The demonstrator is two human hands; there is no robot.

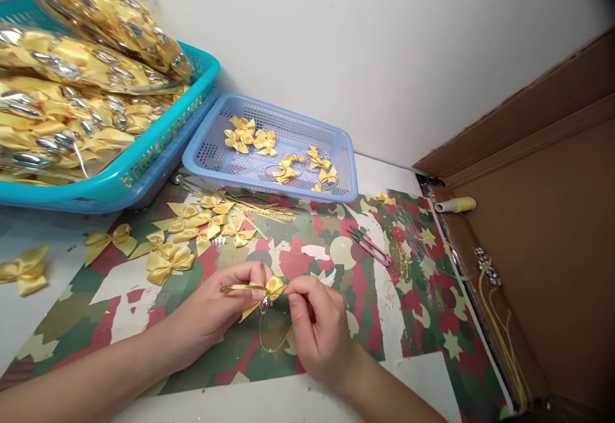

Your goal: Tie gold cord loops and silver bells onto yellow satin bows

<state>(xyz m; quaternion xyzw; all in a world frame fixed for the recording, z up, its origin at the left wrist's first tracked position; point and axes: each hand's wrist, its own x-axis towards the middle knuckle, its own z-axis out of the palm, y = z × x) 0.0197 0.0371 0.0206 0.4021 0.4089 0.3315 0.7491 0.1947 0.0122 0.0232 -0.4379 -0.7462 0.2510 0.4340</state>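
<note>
- At the far left, a lone yellow satin bow (26, 270) lies on the white tabletop (72, 234), beside the edge of a patterned paper sheet (346, 253).
- Behind it, a teal plastic basket (144, 154), with a blue basket (161, 170) beneath, is heaped above its rim with clear plastic bags (72, 99) of yellow bows and silver oval beads.
- In front of the baskets, a loose heap of yellow bows (202, 221) covers part of the sheet.
- Left hand (221, 298): thumb and fingers closed on a beaded yellow bow (275, 286), above the sheet at front centre. A gold strand (235, 288) juts leftward there; a silver bead (264, 303) hangs from the bow, with a thin gold loop (273, 350) below.
- Behind the hands, gold stems (269, 210) lie along the front of a light-blue basket (264, 184), which holds two groups of yellow bows, some with gold loops.
- Right hand (319, 327): fingers curled, thumb and fingertip pinched together at the bow's right edge; what they grip is too small to tell.
- Farther right, pink-handled thread snips (369, 247) lie flat.
- Along the right side, a cardboard box (542, 237) walls off the workspace; a white-and-yellow tube (455, 205), silver beads (487, 266) and yellow cords (504, 346) rest at its near edge.
</note>
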